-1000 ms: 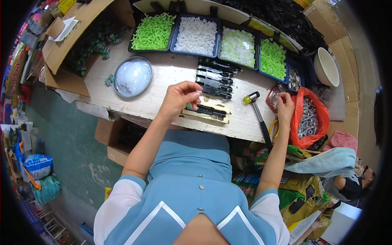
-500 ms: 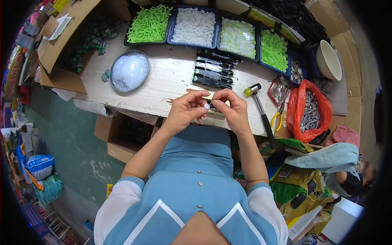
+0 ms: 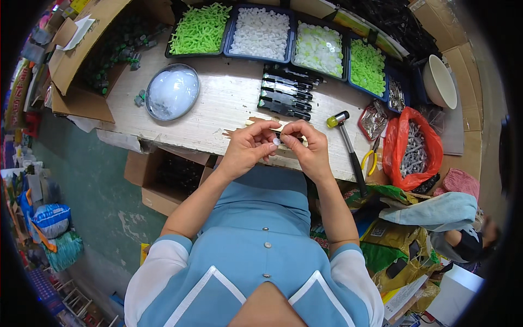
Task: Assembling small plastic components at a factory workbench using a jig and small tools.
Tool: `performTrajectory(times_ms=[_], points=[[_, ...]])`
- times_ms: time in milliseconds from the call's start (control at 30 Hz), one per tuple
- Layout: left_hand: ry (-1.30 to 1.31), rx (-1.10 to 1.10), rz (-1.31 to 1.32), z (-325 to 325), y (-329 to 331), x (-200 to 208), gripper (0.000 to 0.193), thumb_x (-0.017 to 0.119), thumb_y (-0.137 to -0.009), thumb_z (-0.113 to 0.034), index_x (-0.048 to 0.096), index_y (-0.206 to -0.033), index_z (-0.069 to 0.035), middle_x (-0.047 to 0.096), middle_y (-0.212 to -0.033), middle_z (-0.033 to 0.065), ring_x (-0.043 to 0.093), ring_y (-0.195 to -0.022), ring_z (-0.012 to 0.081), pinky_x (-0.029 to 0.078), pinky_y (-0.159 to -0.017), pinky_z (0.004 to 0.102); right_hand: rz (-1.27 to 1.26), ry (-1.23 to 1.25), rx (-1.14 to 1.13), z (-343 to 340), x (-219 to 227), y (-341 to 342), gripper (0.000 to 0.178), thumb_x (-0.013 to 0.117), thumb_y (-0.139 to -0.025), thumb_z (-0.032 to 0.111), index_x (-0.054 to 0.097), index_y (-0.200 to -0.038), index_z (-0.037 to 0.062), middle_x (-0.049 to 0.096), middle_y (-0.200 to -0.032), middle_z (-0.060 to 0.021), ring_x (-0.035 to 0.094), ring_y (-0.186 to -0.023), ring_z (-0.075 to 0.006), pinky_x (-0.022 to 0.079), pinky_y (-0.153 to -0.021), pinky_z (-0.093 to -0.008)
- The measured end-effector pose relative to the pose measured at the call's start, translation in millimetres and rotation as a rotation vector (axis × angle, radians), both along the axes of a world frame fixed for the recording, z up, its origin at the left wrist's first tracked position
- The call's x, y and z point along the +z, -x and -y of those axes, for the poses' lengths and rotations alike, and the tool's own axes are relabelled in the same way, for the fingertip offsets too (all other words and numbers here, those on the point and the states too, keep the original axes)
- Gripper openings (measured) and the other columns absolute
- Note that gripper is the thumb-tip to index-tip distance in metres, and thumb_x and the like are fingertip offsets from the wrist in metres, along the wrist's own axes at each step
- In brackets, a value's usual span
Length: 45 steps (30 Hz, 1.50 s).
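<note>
- Pinching a small white disc, the left hand has its thumb and forefinger almost together, with the remaining fingers loosely curled.
- Position of the disc: raised between the two hands, near the front edge of the counter.
- Right hand: thumb and forefinger brought close together just beside the disc; whether they grip something small or touch the disc cannot be told.
- Probable weight: very light, judging by its small size, so that a fingertip pinch should suffice.
- Probable material: smooth, fairly stiff plastic, similar in look to the white pieces in the blue tray; firm pressure is unlikely to crush it, though bending cannot be ruled out.
- Likely hazard: slipping or flipping from the fingertips if squeezed off-centre; a dropped disc would be easily lost.
- Suggested hold: opposite points of the rim, leaving the face uncovered.
- Nearby on the counter: a row of black parts beyond the hands and a hammer to the right.
</note>
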State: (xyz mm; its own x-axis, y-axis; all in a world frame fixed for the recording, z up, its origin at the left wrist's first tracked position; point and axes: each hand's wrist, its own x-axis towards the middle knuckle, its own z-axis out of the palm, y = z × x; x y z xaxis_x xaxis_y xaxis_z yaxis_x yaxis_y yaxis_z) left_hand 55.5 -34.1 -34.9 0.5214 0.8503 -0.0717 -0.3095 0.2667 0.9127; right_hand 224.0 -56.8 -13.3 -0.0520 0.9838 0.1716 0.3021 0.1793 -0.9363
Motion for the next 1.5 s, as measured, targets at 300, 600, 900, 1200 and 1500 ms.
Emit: performTrajectory(times_ms=[300,600,900,1200,1500], points=[[-0.011,0.018,-0.024,0.8,-1.6,-1.8,0.036,0.057,-0.08,0.004,0.053,-0.115,-0.003,0.055,-0.081,0.0008,0.053,-0.065,0.0044,0.049,-0.054,0.0177,0.029,-0.026,0.003,-0.2,-1.1,2.1,0.006,0.062,-0.078,0.002,0.059,-0.083,0.0014,0.057,-0.078,-0.0018,0.051,-0.071,-0.0107,0.042,-0.066,-0.0232],[-0.033,0.046,-0.074,1.1,-2.2,-3.8,0.035,0.057,-0.08,0.005,0.054,-0.114,-0.003,0.055,-0.08,0.0004,0.053,-0.065,0.0037,0.048,-0.054,0.0172,0.16,-0.063,0.003,0.0,0.6,2.4,0.007,0.064,-0.075,0.001,0.061,-0.082,0.0025,0.06,-0.076,-0.0032,0.052,-0.072,-0.0138,0.042,-0.067,-0.0252],[-0.038,0.071,-0.021,-0.2,2.6,-3.9,0.025,0.058,-0.082,0.002,0.059,-0.106,-0.001,0.057,-0.079,0.0019,0.055,-0.064,0.0059,0.049,-0.052,0.0185,0.097,-0.152,-0.072,1.1,-9.5,1.7,0.012,0.065,-0.074,-0.002,0.06,-0.084,0.0013,0.055,-0.088,-0.0061,0.053,-0.076,-0.0161,0.043,-0.073,-0.0258],[0.059,0.142,0.112,4.2,-0.3,-11.2,0.021,0.059,-0.085,-0.006,0.061,-0.105,0.0,0.061,-0.08,0.0053,0.058,-0.063,0.0091,0.051,-0.049,0.0204,0.205,-0.3,-0.115,-0.2,-14.1,20.9,0.009,0.062,-0.075,0.005,0.058,-0.084,0.0053,0.055,-0.084,-0.0057,0.05,-0.081,-0.0222,0.033,-0.072,-0.0323],[-0.127,0.261,-0.208,-0.1,5.6,0.4,0.018,0.06,-0.083,-0.006,0.063,-0.1,0.0,0.056,-0.082,0.0017,0.052,-0.065,0.0046,0.046,-0.051,0.0168,0.4,-0.308,-0.11,-6.9,-22.0,20.3,0.007,0.058,-0.078,0.005,0.052,-0.081,0.0064,0.052,-0.082,-0.0058,0.047,-0.08,-0.0236,0.031,-0.074,-0.0343]])
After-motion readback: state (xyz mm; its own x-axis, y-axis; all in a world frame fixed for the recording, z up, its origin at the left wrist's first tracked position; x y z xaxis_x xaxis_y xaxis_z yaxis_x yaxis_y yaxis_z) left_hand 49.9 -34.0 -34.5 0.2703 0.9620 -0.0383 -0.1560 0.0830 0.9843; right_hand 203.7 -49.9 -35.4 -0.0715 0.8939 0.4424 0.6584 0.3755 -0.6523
